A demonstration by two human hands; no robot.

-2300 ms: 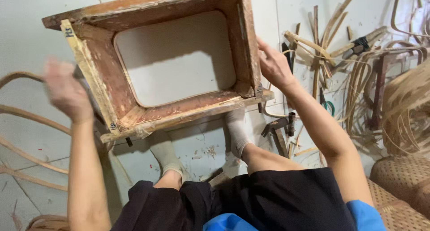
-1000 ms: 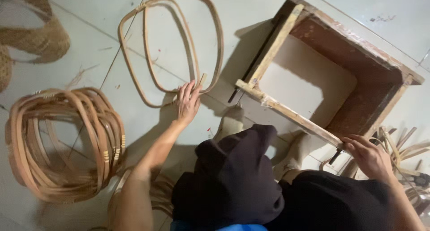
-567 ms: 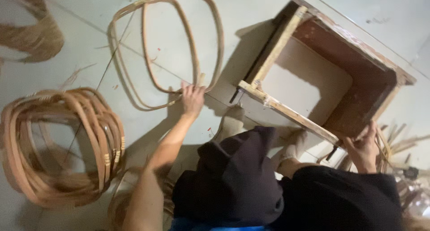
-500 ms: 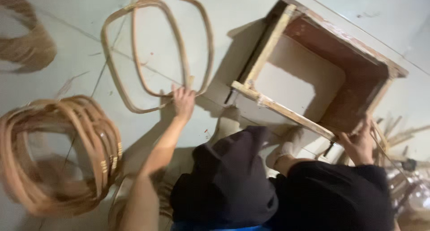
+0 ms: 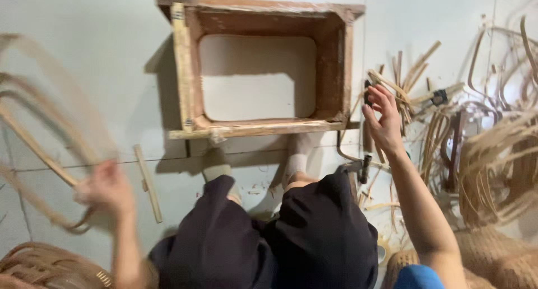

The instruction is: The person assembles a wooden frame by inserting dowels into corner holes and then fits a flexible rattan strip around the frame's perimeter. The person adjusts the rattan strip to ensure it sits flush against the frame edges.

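left hand (image 5: 106,189): grip closed on blurred rattan hoop (image 5: 39,154) | right hand (image 5: 384,121): grip open, fingers spread, empty, beside wooden frame (image 5: 185,70) on floor

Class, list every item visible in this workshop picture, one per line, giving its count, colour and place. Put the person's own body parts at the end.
Open rectangular wooden frame: one, brown, top centre on the floor.
Loose wooden stick: one, pale, on the floor left of the knees.
Bent rattan hoops: count unclear, tan, blurred, far left at the left hand.
Coiled rattan bundle: one, tan, bottom left corner.
Rattan strips and canes: many, tan, piled at right.
Woven rattan pieces: brown, bottom right.
Pale tiled floor: underneath.
Left hand: blurred, gripping the hoops.
Right hand: raised, fingers spread, empty.
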